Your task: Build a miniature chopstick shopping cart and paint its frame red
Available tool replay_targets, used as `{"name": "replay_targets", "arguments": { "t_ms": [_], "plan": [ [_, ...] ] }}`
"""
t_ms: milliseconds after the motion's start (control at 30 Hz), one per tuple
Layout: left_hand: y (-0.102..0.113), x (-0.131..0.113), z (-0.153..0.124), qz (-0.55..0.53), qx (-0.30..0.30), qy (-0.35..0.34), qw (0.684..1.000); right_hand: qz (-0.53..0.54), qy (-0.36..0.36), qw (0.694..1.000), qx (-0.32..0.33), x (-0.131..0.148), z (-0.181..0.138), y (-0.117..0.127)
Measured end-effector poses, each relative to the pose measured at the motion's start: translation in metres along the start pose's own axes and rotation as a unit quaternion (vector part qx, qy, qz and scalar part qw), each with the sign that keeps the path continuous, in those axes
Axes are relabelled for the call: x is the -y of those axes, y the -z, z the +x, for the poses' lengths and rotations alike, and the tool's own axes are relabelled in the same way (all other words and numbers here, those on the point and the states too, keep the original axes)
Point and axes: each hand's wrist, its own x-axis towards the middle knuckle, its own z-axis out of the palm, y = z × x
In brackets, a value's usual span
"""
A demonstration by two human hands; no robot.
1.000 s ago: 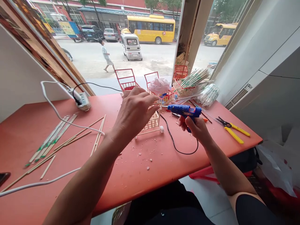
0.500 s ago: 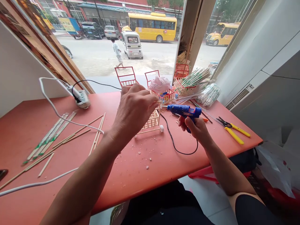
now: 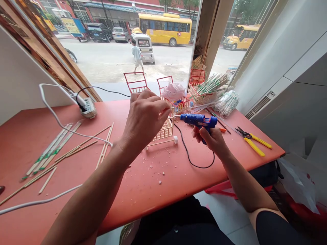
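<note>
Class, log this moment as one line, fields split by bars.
right hand: holds blue glue gun | left hand: at wooden cart | nozzle: near left fingers | pliers: on table

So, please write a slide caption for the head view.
Right hand points a glue gun toward the left hand by a stick cart on a red table.
</note>
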Motion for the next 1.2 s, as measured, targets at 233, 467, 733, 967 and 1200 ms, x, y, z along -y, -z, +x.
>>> {"name": "replay_targets", "arguments": {
  "t_ms": [233, 467, 733, 967, 1200],
  "plan": [
    [0.005, -0.0029, 0.0013, 0.008, 0.015, 0.01, 1.0, 0.019, -0.016, 1.0, -0.001, 0.0002, 0.0005, -0.0014],
    [0.0071, -0.0053, 0.0019, 0.011, 0.024, 0.02, 0.999, 0.019, -0.038, 0.999, 0.002, -0.0015, 0.0004, -0.0018],
    [0.0069, -0.0038, 0.0018, -0.003, 0.017, 0.015, 1.0, 0.019, -0.05, 0.999, 0.006, -0.0021, 0.0017, -0.0009],
    [0.0064, -0.0034, 0.0008, -0.01, 0.021, 0.015, 1.0, -0.013, -0.054, 0.998, -0.004, 0.0008, 0.0023, 0.0004],
    [0.0071, -0.0044, 0.0006, -0.001, 0.025, 0.018, 1.0, -0.002, -0.044, 0.999, 0.004, 0.0003, 0.0015, 0.0004]
  ]
}}
